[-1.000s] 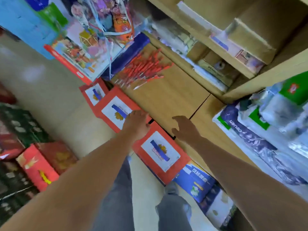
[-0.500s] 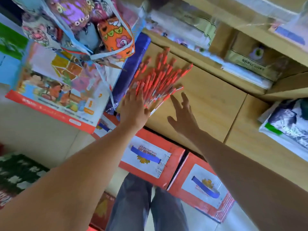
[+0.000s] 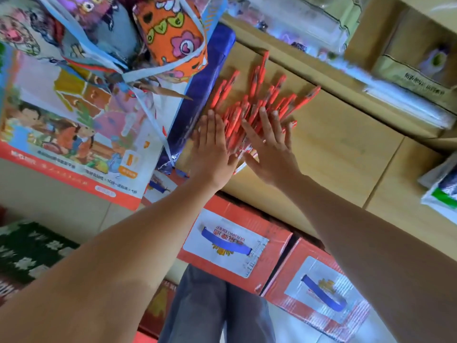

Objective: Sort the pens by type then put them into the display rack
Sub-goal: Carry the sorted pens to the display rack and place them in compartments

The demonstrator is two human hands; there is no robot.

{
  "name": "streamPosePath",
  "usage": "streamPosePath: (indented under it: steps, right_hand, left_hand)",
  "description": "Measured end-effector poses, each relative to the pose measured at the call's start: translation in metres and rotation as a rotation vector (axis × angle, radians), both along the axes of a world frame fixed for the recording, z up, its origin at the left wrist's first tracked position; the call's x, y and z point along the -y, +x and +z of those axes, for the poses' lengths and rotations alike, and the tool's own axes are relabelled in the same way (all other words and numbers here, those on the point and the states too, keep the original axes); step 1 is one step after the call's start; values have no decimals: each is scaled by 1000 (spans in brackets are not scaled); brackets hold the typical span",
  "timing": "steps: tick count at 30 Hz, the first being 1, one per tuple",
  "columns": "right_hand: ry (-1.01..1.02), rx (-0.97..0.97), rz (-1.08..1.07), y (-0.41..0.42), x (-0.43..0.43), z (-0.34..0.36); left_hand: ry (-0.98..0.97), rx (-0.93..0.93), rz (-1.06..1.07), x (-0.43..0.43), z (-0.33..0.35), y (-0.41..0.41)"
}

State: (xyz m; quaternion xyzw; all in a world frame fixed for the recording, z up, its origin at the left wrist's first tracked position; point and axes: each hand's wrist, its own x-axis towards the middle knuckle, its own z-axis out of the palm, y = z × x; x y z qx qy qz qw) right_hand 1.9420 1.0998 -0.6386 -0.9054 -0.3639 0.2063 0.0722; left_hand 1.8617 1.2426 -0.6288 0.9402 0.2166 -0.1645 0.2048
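Early stage. Red pens (image 3: 257, 102) lie in one loose heap on the tabletop (image 3: 346, 144), apparently unsorted. Left grip (image 3: 212, 147) and right grip (image 3: 270, 147) rest flat on the heap, fingers straight, pinching nothing. No display rack in view.

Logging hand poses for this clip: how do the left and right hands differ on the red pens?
The left hand has its fingers together; the right hand has them spread. The left hand lies at the left edge of the red pens, beside the blue package; the right hand lies over the pile's middle. Both are flat, palm down, on the pens, and neither grips one.
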Motion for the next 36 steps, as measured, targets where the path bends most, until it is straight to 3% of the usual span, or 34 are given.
streamPosePath:
  steps: [4,7,12,26,31,36]
  right_hand:
    - [14,10,4,6,22,0]
    - [13,24,0,9,35,-1]
    - [39,-20,-20,12,33,0]
    - [154,11,-211,3,42,9]
    - [132,-21,-40,-11,37,8]
    - [88,-45,-63,-11,33,6]
  left_hand:
    - [-59,11,-78,13,1,4]
    - [24,44,-109,15,2,5]
    - [95,88,81,-1,3,12]
    - [16,86,106,-5,7,13]
    - [-29,54,147,-2,9,16]
    - [-58,20,145,-1,8,15]
